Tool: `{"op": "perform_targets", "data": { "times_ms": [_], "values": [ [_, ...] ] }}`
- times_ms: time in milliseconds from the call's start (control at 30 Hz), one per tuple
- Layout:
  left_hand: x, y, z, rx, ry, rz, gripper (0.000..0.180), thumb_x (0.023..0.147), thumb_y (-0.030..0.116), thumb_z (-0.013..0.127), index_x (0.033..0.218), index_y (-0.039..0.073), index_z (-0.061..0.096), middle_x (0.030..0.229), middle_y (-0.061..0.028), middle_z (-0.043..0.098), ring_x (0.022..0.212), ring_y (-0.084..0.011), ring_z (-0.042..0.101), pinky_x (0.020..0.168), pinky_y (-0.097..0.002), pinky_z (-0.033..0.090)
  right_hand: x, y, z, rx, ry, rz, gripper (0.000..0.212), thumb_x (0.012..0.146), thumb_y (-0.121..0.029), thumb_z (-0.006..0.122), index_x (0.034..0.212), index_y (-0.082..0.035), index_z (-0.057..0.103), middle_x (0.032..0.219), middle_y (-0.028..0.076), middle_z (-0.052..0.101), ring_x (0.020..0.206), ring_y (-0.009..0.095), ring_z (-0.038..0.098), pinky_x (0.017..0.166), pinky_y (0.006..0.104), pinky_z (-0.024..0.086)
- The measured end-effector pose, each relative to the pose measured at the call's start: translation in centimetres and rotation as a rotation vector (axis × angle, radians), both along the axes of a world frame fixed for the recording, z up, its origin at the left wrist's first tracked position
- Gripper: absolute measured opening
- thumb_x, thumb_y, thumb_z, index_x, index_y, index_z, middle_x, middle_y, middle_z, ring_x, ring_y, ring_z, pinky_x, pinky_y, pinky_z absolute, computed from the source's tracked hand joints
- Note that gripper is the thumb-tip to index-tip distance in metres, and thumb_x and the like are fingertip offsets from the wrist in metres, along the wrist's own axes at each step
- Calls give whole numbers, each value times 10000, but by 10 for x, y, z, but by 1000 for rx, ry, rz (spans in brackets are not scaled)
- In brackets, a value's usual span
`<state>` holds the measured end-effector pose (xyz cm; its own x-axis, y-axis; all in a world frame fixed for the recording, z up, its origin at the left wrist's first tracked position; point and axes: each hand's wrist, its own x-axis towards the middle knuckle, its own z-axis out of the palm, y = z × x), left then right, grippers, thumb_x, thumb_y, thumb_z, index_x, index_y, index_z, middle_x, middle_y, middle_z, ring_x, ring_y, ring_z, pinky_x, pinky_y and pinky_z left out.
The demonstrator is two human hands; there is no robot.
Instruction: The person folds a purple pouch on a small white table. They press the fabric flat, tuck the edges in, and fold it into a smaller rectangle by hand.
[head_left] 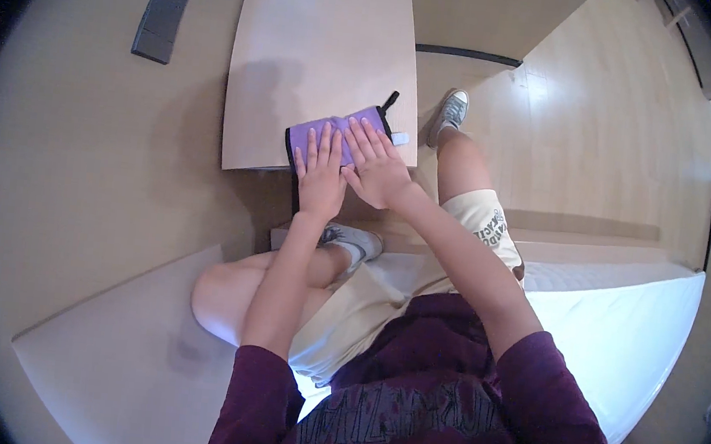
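A purple folded cloth (pixel 301 138) with black edging lies at the near edge of a pale wooden tabletop (pixel 327 31). From its far right corner sticks out a black loop (pixel 390 102), and a small white tag (pixel 400 139) shows at its right side. My left hand (pixel 320 183) rests flat on the left half of the cloth, fingers stretched out and pointing away from me. Beside it, my right hand (pixel 379 171) is laid palm down on the right half, its fingers extended. Both hands hide much of the cloth.
A dark grey wall panel (pixel 161 19) is on the left wall. I sit on a white-covered surface (pixel 610 332), legs apart, with one sneaker (pixel 450 115) right of the table and another (pixel 358 241) below its near edge. Wooden floor (pixel 620 145) stretches to the right.
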<state>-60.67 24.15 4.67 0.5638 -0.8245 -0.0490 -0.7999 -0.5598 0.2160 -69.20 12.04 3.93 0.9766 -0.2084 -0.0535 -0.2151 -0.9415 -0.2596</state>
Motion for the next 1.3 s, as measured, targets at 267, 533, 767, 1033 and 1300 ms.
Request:
{"op": "perform_targets", "data": {
  "times_ms": [267,533,767,1033,1300],
  "values": [
    [6,4,-9,-57,11,-2,662,856,193,527,1445,73,248,1540,-102,147,1426,-316,96,1122,-540,71,7,2,-8,84,38,-5,677,933,-423,295,1464,-19,182,1553,143,56,1437,276,20,1154,393,36],
    [15,2,-15,-79,24,-18,636,873,200,496,1449,85,253,1539,-109,158,1420,-328,121,1114,-549,94,14,2,-16,-1,24,-33,668,948,-433,262,1464,-19,173,1547,144,95,1435,280,43,1150,399,42],
    [19,4,-34,-84,-10,-17,616,898,199,452,1461,94,225,1544,-106,131,1423,-333,98,1118,-542,96,19,4,-21,-12,65,-36,667,949,-439,246,1465,-22,174,1547,139,99,1436,278,38,1150,396,39],
    [26,-2,-61,-103,-115,-20,607,897,260,456,1449,103,257,1543,-84,143,1424,-320,99,1109,-557,101,26,0,-43,-39,11,-61,682,932,-439,238,1467,-23,166,1551,146,67,1436,287,25,1154,390,20],
    [39,-2,-61,-40,-35,-12,612,902,285,450,1461,160,235,1551,-44,112,1427,-297,71,1116,-543,83,33,9,-51,-105,-24,-118,658,943,-426,243,1468,-35,172,1547,140,91,1435,291,37,1151,406,36]
  ]
}}
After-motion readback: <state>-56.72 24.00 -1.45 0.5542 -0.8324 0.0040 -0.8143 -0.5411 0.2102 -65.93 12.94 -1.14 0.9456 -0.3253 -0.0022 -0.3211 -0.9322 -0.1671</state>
